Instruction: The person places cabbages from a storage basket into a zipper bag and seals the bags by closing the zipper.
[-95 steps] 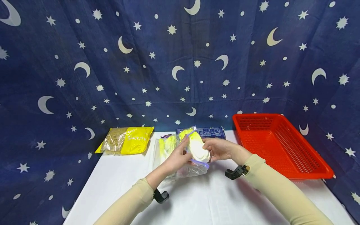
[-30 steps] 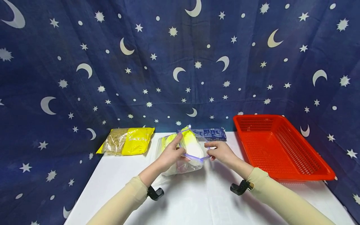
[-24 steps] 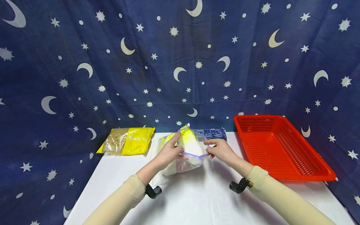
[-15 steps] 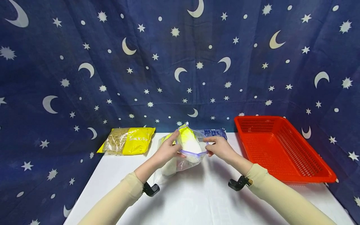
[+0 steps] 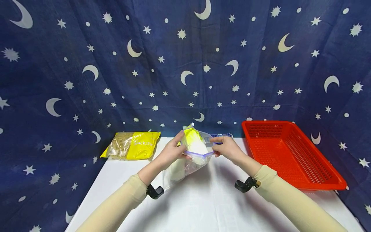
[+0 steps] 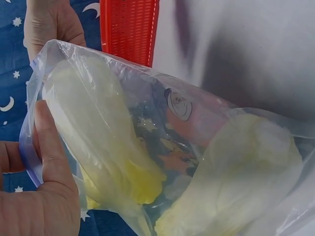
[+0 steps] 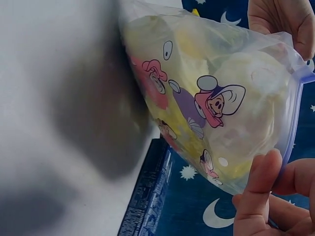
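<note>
A clear zip bag (image 5: 192, 165) with a purple zip strip hangs tilted between my hands, its mouth spread wide. Two small Chinese cabbages lie inside: one cabbage (image 6: 93, 113) close to the mouth, the other cabbage (image 6: 236, 172) deeper down. My left hand (image 5: 171, 152) pinches the left side of the mouth between thumb and fingers. At the opposite side, my right hand (image 5: 227, 149) pinches the zip edge with thumb and fingertips. Cartoon figures (image 7: 216, 101) are printed on the bag in the right wrist view.
A yellow pasta bag (image 5: 131, 145) lies at the back left of the white table (image 5: 200, 206). Behind the zip bag is a dark blue packet (image 5: 222, 135), partly hidden. On the right stands a red perforated basket (image 5: 290, 154). A star-patterned cloth (image 5: 162, 71) hangs behind.
Earlier my right hand held the cabbage at the bag's mouth; it then moved to the bag's edge. The cabbage sits further in, and both hands have raised and tilted the bag.
</note>
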`<move>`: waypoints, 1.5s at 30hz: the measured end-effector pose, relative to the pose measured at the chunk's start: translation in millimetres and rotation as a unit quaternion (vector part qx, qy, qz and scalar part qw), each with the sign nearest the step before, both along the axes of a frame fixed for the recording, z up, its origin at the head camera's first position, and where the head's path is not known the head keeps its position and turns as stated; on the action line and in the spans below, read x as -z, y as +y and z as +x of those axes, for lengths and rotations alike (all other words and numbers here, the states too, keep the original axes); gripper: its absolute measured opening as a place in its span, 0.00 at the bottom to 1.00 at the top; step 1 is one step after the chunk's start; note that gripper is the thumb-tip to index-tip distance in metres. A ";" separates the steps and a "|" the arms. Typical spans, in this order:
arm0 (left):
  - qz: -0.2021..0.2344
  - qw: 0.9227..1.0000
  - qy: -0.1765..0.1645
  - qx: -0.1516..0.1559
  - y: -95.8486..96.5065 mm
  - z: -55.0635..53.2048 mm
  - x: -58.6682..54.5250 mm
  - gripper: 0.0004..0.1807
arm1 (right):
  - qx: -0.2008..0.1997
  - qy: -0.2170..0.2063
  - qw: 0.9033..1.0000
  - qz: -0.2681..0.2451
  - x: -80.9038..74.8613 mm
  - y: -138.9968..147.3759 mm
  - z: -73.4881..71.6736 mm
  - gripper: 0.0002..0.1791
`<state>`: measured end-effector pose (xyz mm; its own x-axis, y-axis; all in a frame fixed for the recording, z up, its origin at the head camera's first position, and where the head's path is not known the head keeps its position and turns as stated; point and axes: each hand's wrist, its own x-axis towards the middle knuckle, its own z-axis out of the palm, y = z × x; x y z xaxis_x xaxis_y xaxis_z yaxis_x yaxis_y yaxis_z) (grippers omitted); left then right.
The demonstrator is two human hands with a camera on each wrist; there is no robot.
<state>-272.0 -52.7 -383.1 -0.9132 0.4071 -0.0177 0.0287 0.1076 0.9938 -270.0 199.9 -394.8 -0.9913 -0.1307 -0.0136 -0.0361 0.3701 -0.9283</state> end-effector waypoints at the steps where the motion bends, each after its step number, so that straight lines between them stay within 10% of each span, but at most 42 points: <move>1: -0.001 1.000 0.001 0.000 -0.2 -0.1 -0.7 0.43 | 0.001 -0.001 1.000 0.001 -1.1 -0.3 -0.2 0.25; 45: -0.002 1.000 -0.001 -0.008 -8.0 -2.7 -47.4 0.43 | -0.013 0.014 1.000 -0.003 -62.2 -2.5 -3.4 0.28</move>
<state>-274.7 -60.7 -335.7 -0.9195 0.3925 -0.0207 0.0259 0.1130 0.9933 -273.4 197.4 -332.7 -0.9877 -0.1554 0.0149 -0.0712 0.3634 -0.9289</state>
